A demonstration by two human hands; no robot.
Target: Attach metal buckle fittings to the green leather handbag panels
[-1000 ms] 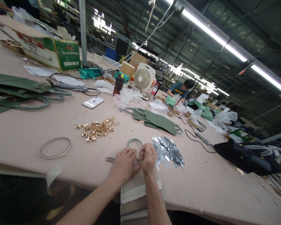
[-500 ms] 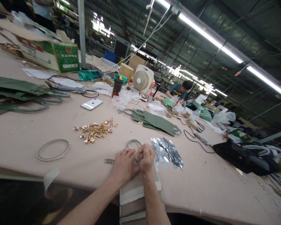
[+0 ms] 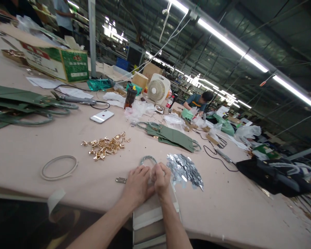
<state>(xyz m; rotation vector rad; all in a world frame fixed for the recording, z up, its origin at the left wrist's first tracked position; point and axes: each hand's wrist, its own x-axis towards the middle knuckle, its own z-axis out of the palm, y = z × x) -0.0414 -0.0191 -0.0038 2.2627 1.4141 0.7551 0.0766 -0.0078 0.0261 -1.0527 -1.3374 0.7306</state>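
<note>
A pale bag panel (image 3: 148,218) with light strips across it lies over the table's front edge, partly in front of my body. Its rounded green handle (image 3: 148,157) curves out beyond my hands. My left hand (image 3: 138,183) curls over the panel's upper end, fingers bent together at the handle's base. Close against it, my right hand (image 3: 161,177) is closed in a pinch; what its fingertips hold is hidden. Left of my left hand lies a flat slotted metal plate (image 3: 121,180). A heap of thin silver metal plates (image 3: 185,169) is spread just right of my right hand.
Gold metal fittings (image 3: 107,146) lie scattered left of centre, with a coiled pale strip (image 3: 59,167) nearer. Green bag pieces (image 3: 171,135) and a phone (image 3: 102,116) sit farther back. A black bag (image 3: 272,176) is at right. Another person (image 3: 198,102) leans over the far table.
My hands stay at the same place on the panel, with only a slight shift of the right hand. The view has tilted a little.
</note>
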